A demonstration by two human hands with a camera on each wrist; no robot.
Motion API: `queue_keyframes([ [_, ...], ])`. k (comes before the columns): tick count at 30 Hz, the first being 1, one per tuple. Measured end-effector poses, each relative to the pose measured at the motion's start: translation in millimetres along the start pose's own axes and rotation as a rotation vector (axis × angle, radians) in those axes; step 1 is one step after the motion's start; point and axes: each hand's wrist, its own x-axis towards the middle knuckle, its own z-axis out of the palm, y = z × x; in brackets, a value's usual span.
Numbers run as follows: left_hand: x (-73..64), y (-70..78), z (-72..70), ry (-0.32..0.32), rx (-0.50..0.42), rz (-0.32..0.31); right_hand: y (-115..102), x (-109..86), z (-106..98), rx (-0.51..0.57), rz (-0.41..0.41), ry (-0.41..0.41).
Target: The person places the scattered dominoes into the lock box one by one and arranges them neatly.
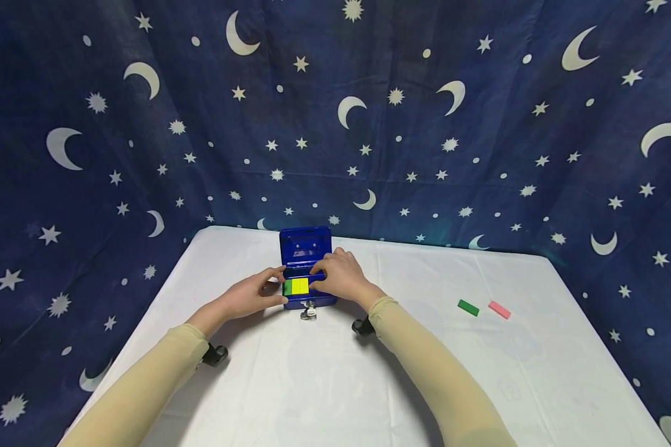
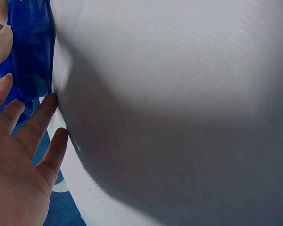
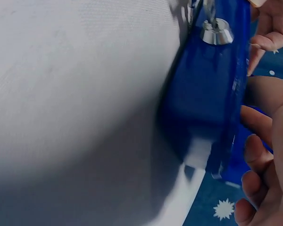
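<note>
On the bench (image 1: 313, 385), the left hand (image 1: 251, 295) touches the open blue box (image 1: 298, 272) with spread fingers while the right hand (image 1: 342, 275) reaches in, fingers bent, any hold hidden, where a sideways nudge could skew the yellow blocks (image 1: 300, 286).

Near the centre of the frame, a glossy deep-blue box (image 1: 325, 302) with a silvery lock (image 3: 217, 34) contains bright yellow blocks (image 1: 300, 285) beside a green strip (image 1: 287, 287); at the right lie a dark green block (image 1: 468, 307) and a pink block (image 1: 499, 310). The counter (image 1: 313, 385) is white, the sleeves (image 1: 430, 360) plain beige, and the backdrop (image 1: 307, 34) navy, scattered with off-white moons, stars, starbursts and dots.
</note>
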Motion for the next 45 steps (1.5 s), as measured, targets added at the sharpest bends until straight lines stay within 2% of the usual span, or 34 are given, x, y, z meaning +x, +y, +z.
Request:
queue_keyframes([
  [8, -0.5, 0.5, -0.4, 0.009, 0.011, -0.004, 17, -14.9, -21, 0.076, 0.01, 0.069],
  [16, -2.0, -0.9, 1.5, 0.005, -0.008, 0.004, 47, -40.8, -40, 0.136, 0.029, 0.107],
  [27, -1.6, -2.1, 3.2, 0.002, -0.004, 0.008, 95, -90.2, -54, 0.179, 0.1, 0.099],
  [36, -3.0, 0.4, 3.2, -0.003, -0.012, 0.0, 140, -137.4, -58, 0.188, 0.163, 0.141],
  [45, -2.1, -1.2, 3.0, 0.004, -0.001, 0.004, 175, -173.5, -61, 0.174, 0.274, 0.135],
])
